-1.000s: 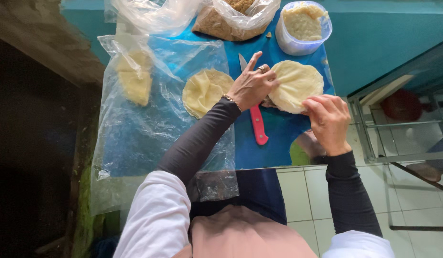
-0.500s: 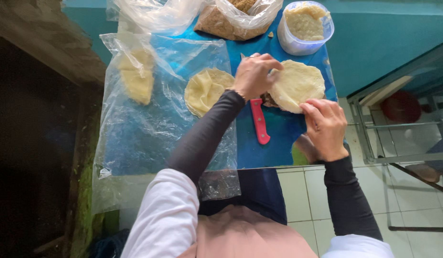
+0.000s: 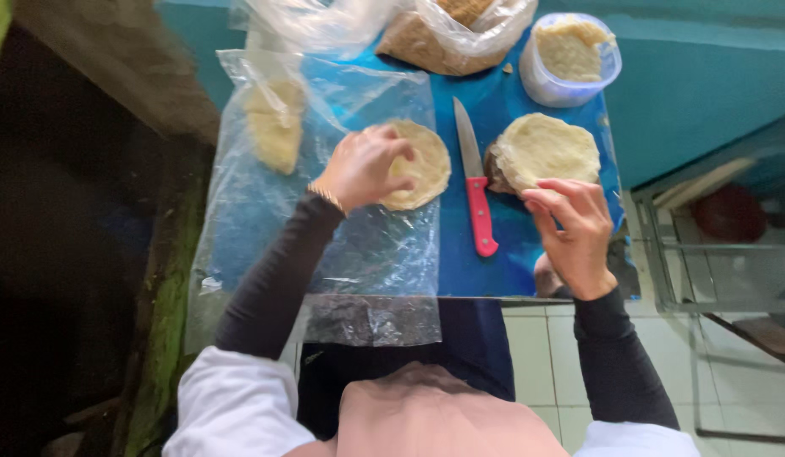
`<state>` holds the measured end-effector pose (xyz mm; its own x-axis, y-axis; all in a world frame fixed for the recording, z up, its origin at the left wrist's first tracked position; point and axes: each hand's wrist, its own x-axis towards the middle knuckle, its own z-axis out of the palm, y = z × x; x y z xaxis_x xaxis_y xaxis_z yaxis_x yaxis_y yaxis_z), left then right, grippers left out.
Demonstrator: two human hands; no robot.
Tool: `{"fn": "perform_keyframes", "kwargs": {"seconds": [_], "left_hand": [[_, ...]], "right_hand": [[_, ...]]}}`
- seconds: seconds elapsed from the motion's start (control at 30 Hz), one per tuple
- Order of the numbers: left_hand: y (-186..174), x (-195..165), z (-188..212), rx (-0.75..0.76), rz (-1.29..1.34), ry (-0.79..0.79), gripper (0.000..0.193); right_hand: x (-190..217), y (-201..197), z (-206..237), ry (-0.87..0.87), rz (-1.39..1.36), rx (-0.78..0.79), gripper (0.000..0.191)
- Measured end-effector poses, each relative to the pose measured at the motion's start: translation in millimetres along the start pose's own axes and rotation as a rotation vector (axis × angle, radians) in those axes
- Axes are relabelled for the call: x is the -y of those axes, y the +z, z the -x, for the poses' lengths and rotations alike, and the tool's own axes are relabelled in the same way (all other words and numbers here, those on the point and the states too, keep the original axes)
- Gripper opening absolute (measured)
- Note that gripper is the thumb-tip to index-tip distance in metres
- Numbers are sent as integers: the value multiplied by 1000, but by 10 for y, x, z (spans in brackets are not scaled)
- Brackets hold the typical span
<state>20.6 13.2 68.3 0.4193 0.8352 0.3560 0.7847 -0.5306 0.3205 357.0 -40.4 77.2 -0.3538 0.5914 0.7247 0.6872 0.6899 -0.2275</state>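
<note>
Left hand [image 3: 367, 165] fingers curled, pressing pale round flat cake [image 3: 416, 164] on clear plastic sheet [image 3: 359, 245]. Right hand [image 3: 572, 228] released, empty, near blue table's [image 3: 503, 110] front edge. Red-handled knife [image 3: 475, 188] lay between; risk: sleeve could snag blade.

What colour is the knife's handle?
The knife handle is pinkish red, seen clearly in the head view.

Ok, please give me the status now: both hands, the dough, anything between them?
Left hand on flat dough round, on the clear plastic sheet. Right hand open at second round's edge. Red-handled knife lies between the rounds.
</note>
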Motion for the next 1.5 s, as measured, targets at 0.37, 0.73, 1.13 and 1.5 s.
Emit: {"fn": "perform_keyframes", "kwargs": {"seconds": [0.37,0.73,1.13,1.5], "left_hand": [[422,246,159,-323,37,-244,11],[27,-28,301,-177,157,-42,39],[56,-521,-73,-57,1467,-33,17],[584,-1075,-86,251,1842,-327,15]], "right_hand": [[435,467,-468,-129,-133,165,22],[414,1298,-755,-37,-303,331,12],[67,201,-614,731,-1357,269,16],[-22,-20,107,757,-1179,266,38]]}}
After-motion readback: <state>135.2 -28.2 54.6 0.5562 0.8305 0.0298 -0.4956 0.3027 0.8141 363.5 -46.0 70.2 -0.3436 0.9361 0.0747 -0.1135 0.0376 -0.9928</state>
